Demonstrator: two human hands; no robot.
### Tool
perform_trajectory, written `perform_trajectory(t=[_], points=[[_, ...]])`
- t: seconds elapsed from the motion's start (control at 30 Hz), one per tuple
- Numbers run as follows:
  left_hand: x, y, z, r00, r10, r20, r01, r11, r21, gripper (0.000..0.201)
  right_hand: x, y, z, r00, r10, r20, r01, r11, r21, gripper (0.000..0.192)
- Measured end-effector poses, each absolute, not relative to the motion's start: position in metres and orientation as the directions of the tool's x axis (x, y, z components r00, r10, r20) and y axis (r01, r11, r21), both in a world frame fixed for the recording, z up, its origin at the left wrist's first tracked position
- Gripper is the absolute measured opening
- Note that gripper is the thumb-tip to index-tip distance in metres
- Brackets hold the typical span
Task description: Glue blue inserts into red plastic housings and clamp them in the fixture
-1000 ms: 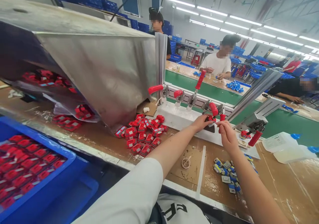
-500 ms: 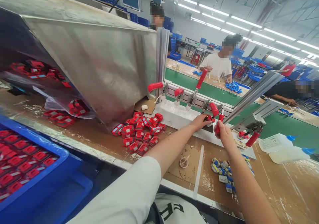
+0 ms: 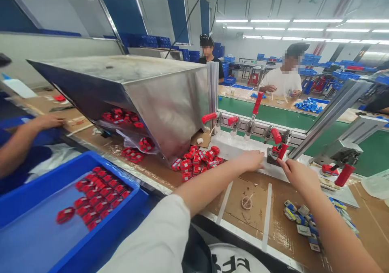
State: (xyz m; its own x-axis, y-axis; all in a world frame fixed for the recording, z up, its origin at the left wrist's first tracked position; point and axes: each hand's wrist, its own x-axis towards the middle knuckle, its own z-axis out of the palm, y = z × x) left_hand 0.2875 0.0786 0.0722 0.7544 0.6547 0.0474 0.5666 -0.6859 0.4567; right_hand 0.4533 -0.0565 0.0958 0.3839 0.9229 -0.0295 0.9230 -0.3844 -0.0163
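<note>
My right hand [image 3: 299,176] has its fingers at the lower end of a red toggle clamp handle [image 3: 283,150], which points down. Under this clamp, a red plastic part [image 3: 276,149] sits on a dark block [image 3: 272,156] in the fixture. Just left of the block is my left hand [image 3: 254,160], over the white base [image 3: 234,145]; its fingers are blurred and partly hidden. More toggle clamps with red handles line the metal rail [image 3: 238,122]. A heap of red parts [image 3: 197,161] lies left of my left forearm.
A metal hopper [image 3: 170,107] with red parts inside stands at left. Before it is a blue bin [image 3: 33,234] holding red parts. Small blue-and-white blocks [image 3: 304,222] and a round pink-rimmed dish [image 3: 246,202] lie on the bench. A co-worker's hand [image 3: 50,121] shows at far left.
My view has turned to the left and levelled. My left hand has come away from the red part, moving left. My right hand remains at the same clamp handle.
</note>
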Motion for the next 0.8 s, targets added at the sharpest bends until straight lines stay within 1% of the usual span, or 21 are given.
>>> perform_trajectory(t=[0.07,0.1,0.17,0.23,0.33,0.4,0.43,0.47,0.5,0.53,0.6,0.63,0.67,0.7,0.73,0.77,0.8], points=[[0.24,0.082,0.082,0.689,0.724,-0.021,0.693,-0.651,0.308,0.026,0.435,-0.075,0.095,0.231,0.973,-0.017,0.962,-0.231,-0.143,0.063],[0.217,0.086,0.087,0.639,0.768,-0.035,0.753,-0.616,0.23,0.022,0.424,-0.082,0.092,0.127,0.992,-0.022,0.968,-0.129,-0.216,0.062],[0.18,0.099,0.094,0.537,0.843,-0.034,0.842,-0.533,0.085,0.021,0.4,-0.091,0.08,-0.05,0.998,-0.041,0.947,0.034,-0.321,0.06],[0.159,0.11,0.095,0.471,0.882,-0.03,0.882,-0.471,-0.027,0.025,0.381,-0.094,0.067,-0.143,0.987,-0.066,0.928,0.111,-0.357,0.056],[0.151,0.115,0.091,0.436,0.899,-0.03,0.892,-0.436,-0.118,0.029,0.369,-0.095,0.05,-0.191,0.978,-0.08,0.919,0.15,-0.364,0.048],[0.153,0.108,0.088,0.441,0.898,0.001,0.889,-0.436,-0.137,0.028,0.368,-0.095,0.042,-0.204,0.977,-0.069,0.91,0.163,-0.382,0.043],[0.156,0.102,0.088,0.453,0.891,0.03,0.887,-0.447,-0.12,0.028,0.369,-0.094,0.04,-0.208,0.976,-0.059,0.904,0.168,-0.394,0.04],[0.159,0.095,0.087,0.469,0.88,0.07,0.882,-0.464,-0.077,0.027,0.369,-0.094,0.038,-0.211,0.976,-0.049,0.897,0.173,-0.407,0.038],[0.164,0.087,0.086,0.491,0.863,0.118,0.869,-0.494,-0.002,0.027,0.37,-0.093,0.036,-0.212,0.977,-0.037,0.889,0.177,-0.423,0.037],[0.17,0.079,0.084,0.515,0.84,0.17,0.838,-0.535,0.106,0.029,0.37,-0.092,0.035,-0.215,0.976,-0.023,0.879,0.183,-0.441,0.035],[0.187,0.065,0.077,0.56,0.797,0.226,0.686,-0.599,0.413,0.036,0.371,-0.091,0.032,-0.224,0.975,0.006,0.851,0.198,-0.487,0.034],[0.198,0.06,0.072,0.583,0.783,0.219,0.562,-0.582,0.587,0.04,0.371,-0.09,0.032,-0.226,0.974,0.015,0.835,0.202,-0.512,0.033],[0.209,0.056,0.065,0.614,0.767,0.184,0.414,-0.512,0.753,0.044,0.371,-0.09,0.031,-0.229,0.973,0.02,0.82,0.204,-0.535,0.033],[0.22,0.053,0.056,0.651,0.747,0.138,0.261,-0.391,0.883,0.048,0.372,-0.09,0.03,-0.232,0.972,0.022,0.805,0.205,-0.556,0.032],[0.231,0.051,0.047,0.68,0.726,0.104,0.118,-0.248,0.962,0.052,0.372,-0.09,0.03,-0.237,0.971,0.021,0.79,0.205,-0.577,0.032],[0.24,0.05,0.038,0.703,0.706,0.081,-0.001,-0.113,0.994,0.055,0.373,-0.09,0.029,-0.246,0.969,0.02,0.772,0.208,-0.6,0.032],[0.248,0.049,0.029,0.715,0.696,0.067,-0.088,-0.005,0.996,0.058,0.374,-0.09,0.028,-0.259,0.966,0.022,0.749,0.215,-0.627,0.031]])
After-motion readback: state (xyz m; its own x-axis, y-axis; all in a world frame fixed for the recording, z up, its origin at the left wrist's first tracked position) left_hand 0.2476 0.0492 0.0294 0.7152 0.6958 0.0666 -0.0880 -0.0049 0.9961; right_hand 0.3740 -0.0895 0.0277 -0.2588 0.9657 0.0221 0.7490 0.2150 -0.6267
